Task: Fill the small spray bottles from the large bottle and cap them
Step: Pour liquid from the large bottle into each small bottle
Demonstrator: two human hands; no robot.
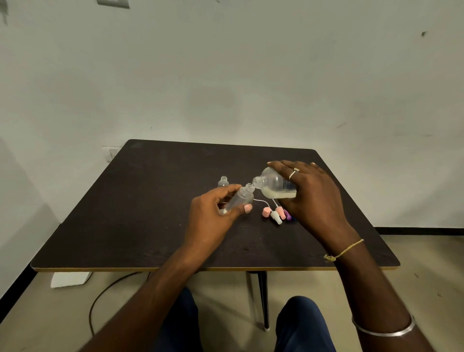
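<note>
One small bottle (241,198) mid-fill, gripped tilted in left hand (216,211). Right hand (313,196) grips large bottle (273,184), necks meeting. Second bottle (223,181) just beyond left hand, uncapped, looks empty. Spray caps (275,215) on tabletop (150,213) under right hand, none fitted yet.

This is a plain indoor room, more a simple workroom than a kitchen or a lab; what building it belongs to cannot be told. A pale wall (251,75) fills the far side, scuffed with a few dark marks (423,33). A switch plate (113,2) sits at its top left, and a socket (111,153) is low down by the table's far left corner. The table (150,201) is a dark wood-grain board with a light edge, on a thin black leg (262,296). The floor (414,276) is beige, with black skirting (421,230) along the wall. Under the table's near left, a white block (70,279) and a dark cable (105,291) lie on the floor.
</note>
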